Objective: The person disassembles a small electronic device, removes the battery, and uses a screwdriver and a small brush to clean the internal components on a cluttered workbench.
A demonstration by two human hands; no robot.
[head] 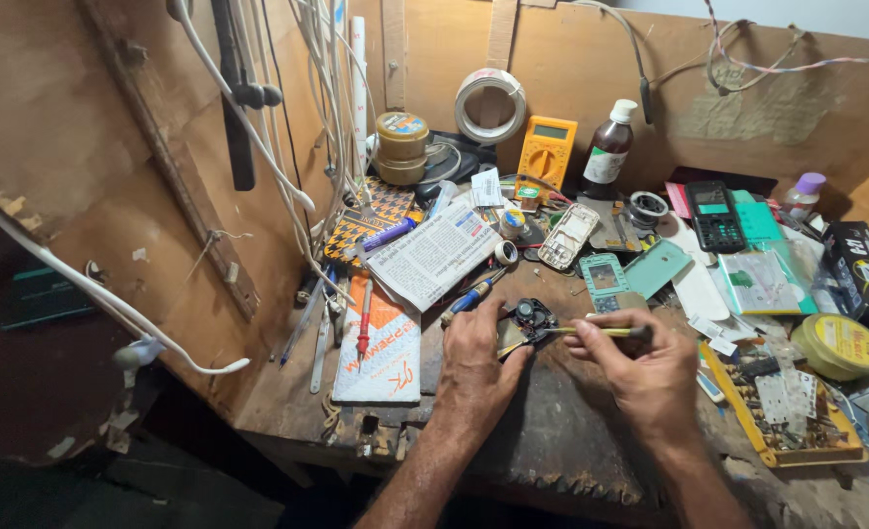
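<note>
My left hand (478, 362) rests on the wooden bench (552, 431) and pinches a small dark device part (532, 318) with a round piece on it. My right hand (640, 367) grips a thin yellow-handled tool (606, 332), held level, its tip pointing left at that part. A blue-handled screwdriver (473, 296) lies just above my left hand. A green mobile phone (603, 278) lies right behind the tool.
A folded newspaper (434, 253), a yellow multimeter (546, 151), a brown bottle (608, 152), a black phone (714, 216), a tape roll (839, 345) and a yellow tray of small parts (787, 407) crowd the bench. White cables (258, 137) hang at left.
</note>
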